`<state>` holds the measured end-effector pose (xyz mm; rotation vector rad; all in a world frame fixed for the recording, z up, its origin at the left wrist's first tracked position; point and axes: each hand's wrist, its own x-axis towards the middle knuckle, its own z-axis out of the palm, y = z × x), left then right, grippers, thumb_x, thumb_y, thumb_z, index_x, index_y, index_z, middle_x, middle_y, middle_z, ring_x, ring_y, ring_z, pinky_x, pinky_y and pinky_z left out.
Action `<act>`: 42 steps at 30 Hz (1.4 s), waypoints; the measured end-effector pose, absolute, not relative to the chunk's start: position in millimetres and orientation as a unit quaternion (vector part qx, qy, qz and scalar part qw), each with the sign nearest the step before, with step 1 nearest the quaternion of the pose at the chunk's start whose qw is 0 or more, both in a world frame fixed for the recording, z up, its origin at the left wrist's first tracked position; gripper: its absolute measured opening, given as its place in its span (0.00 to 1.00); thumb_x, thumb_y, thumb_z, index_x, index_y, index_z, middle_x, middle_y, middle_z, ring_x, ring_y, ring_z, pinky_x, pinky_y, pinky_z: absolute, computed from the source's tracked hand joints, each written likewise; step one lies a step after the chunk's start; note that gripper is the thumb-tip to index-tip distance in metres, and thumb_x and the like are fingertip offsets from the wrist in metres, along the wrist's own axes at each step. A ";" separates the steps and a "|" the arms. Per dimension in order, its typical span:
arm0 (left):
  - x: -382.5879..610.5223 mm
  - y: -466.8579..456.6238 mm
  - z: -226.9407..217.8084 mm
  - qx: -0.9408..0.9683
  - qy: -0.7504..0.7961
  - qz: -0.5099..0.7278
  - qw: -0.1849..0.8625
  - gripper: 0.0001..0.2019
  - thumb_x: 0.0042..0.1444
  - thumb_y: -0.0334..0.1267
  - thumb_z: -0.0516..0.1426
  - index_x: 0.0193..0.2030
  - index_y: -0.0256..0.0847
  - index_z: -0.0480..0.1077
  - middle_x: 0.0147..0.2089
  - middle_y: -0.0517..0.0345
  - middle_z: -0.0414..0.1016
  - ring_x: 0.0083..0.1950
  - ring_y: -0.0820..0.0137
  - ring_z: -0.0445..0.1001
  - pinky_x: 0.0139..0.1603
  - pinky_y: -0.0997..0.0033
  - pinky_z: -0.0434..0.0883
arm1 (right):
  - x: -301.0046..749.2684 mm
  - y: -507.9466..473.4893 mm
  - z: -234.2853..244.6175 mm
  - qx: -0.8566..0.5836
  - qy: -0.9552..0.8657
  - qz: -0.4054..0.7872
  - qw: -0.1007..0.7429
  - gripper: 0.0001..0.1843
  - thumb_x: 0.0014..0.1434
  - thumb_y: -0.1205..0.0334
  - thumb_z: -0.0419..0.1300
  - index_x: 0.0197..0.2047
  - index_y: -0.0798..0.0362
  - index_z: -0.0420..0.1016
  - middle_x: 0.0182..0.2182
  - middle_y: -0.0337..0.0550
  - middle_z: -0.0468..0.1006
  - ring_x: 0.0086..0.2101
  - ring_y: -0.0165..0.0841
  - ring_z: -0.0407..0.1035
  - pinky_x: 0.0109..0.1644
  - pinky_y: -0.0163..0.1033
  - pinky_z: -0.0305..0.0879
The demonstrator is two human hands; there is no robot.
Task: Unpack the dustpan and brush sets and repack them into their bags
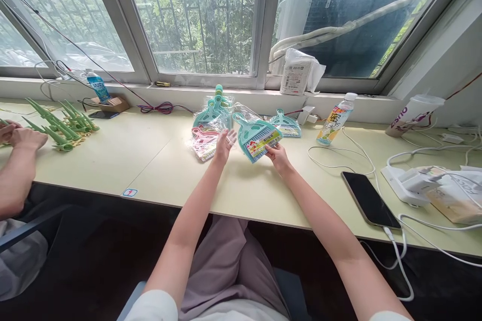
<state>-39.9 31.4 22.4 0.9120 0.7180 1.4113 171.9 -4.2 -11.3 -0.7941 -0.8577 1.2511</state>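
A teal mini dustpan and brush set (pixel 246 133) with a printed label is pinched at its lower right edge by my right hand (pixel 279 159), tilted above the table. My left hand (pixel 225 148) is open, fingers spread, to the left of that set, beside a pink dustpan set (pixel 205 141) in clear wrapping; I see nothing in its fingers. Behind it lie teal dustpan sets (pixel 211 114), overlapping in a pile. Another teal dustpan set (pixel 285 124) lies behind and to the right of the held one.
A drink bottle (pixel 336 119), a phone (pixel 371 199) on a cable, a power strip (pixel 404 188) and a plastic cup (pixel 412 115) stand or lie to the right. At the far left, a co-worker's hands (pixel 26 138) are near green spiky pieces (pixel 62 125).
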 end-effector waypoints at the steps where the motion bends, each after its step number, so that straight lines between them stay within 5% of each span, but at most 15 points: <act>1: -37.8 30.6 21.3 0.403 0.286 0.591 0.638 0.31 0.57 0.44 0.57 0.66 0.44 0.52 0.63 0.50 0.65 0.64 0.61 0.65 0.60 0.60 0.66 | 170.6 -4.7 -11.2 -0.349 -0.383 0.555 0.651 0.17 0.44 0.64 0.70 0.38 0.53 0.72 0.36 0.42 0.81 0.39 0.37 0.77 0.50 0.45 0.75; 9: -26.8 22.8 11.3 0.458 0.293 0.472 0.694 0.23 0.52 0.40 0.61 0.55 0.37 0.67 0.49 0.50 0.77 0.54 0.59 0.73 0.55 0.59 0.70 | 163.4 -6.2 -13.4 -0.353 -0.395 0.553 0.643 0.17 0.44 0.62 0.71 0.37 0.54 0.73 0.36 0.44 0.81 0.42 0.40 0.76 0.51 0.47 0.75; 21: -28.0 15.4 14.6 0.525 0.266 0.394 0.706 0.22 0.54 0.47 0.60 0.53 0.37 0.71 0.54 0.46 0.74 0.55 0.57 0.72 0.52 0.60 0.69 | 166.8 -9.9 -2.7 -0.363 -0.401 0.531 0.652 0.19 0.45 0.61 0.70 0.40 0.51 0.71 0.37 0.43 0.80 0.44 0.39 0.75 0.53 0.48 0.74; 26: -20.0 10.6 12.5 0.535 0.227 0.368 0.726 0.23 0.54 0.44 0.60 0.56 0.39 0.69 0.57 0.46 0.73 0.57 0.58 0.70 0.52 0.61 0.69 | 167.9 -8.7 -2.1 -0.364 -0.380 0.519 0.673 0.20 0.44 0.63 0.71 0.40 0.51 0.70 0.37 0.42 0.80 0.45 0.39 0.75 0.53 0.48 0.74; 33: -11.3 16.5 6.5 0.462 0.235 0.485 0.704 0.19 0.51 0.37 0.61 0.51 0.38 0.70 0.52 0.50 0.76 0.57 0.59 0.71 0.61 0.56 0.64 | 163.7 -9.0 -7.3 -0.374 -0.359 0.525 0.675 0.20 0.43 0.65 0.71 0.39 0.50 0.69 0.35 0.40 0.80 0.44 0.39 0.75 0.52 0.48 0.75; 42: -5.0 7.2 6.0 0.501 0.222 0.396 0.737 0.25 0.51 0.36 0.63 0.57 0.42 0.66 0.59 0.49 0.71 0.59 0.60 0.69 0.60 0.58 0.65 | 171.1 -6.0 -6.8 -0.385 -0.343 0.501 0.695 0.17 0.44 0.66 0.70 0.37 0.52 0.71 0.37 0.42 0.80 0.43 0.37 0.75 0.53 0.44 0.74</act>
